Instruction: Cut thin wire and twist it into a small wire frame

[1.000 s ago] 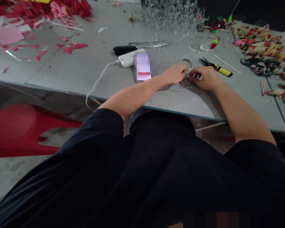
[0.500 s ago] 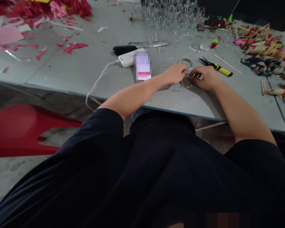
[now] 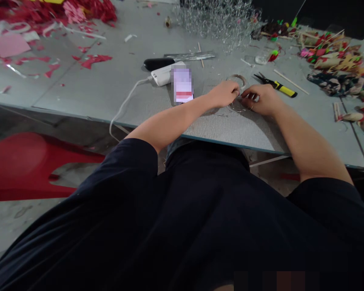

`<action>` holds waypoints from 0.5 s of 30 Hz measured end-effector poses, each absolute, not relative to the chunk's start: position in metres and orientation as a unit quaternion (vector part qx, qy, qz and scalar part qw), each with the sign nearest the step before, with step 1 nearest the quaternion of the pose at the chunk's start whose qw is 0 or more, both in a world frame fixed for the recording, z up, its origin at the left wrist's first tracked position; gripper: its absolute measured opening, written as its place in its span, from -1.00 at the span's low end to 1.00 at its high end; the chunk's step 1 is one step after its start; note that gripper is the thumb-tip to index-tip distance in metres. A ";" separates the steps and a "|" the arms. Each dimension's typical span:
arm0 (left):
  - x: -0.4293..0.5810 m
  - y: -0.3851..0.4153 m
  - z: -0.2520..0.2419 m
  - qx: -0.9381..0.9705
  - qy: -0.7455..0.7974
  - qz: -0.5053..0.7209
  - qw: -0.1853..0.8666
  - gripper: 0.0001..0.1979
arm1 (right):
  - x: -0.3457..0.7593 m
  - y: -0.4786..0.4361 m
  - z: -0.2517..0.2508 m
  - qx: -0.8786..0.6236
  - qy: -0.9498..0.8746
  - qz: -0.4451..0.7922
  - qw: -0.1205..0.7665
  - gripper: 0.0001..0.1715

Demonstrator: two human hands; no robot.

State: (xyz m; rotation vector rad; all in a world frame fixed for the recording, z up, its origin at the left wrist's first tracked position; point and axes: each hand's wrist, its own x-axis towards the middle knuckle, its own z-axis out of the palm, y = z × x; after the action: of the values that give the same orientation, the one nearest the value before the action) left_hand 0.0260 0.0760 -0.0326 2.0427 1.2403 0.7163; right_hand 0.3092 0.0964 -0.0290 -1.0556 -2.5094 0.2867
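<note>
My left hand [image 3: 226,93] is closed, its thumb and fingertips pinched together on a thin silvery wire. Facing it closely, my right hand [image 3: 262,99] also pinches the thin wire [image 3: 238,106], which curves in a loose loop under the fingers. The exact spot between the fingertips is too small to make out. Just behind my left hand lies a roll of tape [image 3: 242,80], partly covered by it. Right of the tape are yellow and black pliers [image 3: 280,87] with their jaws apart.
A phone [image 3: 183,85] leans by a white power bank [image 3: 162,76] with a cable hanging off the table edge. Behind are a black-handled tool [image 3: 158,64], straight wires [image 3: 194,55] and tangled silver wire [image 3: 221,20]. Craft pieces [image 3: 333,60] crowd the right; a red stool [image 3: 21,161] stands left.
</note>
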 end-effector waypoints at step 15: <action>0.025 0.076 -0.032 0.800 0.473 0.249 0.273 -0.69 | 0.296 0.079 -0.015 -0.392 -0.879 0.166 0.214 -0.20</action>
State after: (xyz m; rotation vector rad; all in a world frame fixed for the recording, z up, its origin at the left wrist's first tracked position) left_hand 0.0250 0.0764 -0.0320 2.1512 1.2732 0.6712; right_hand 0.2964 0.0789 -0.0145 -1.0870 -2.4389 0.4602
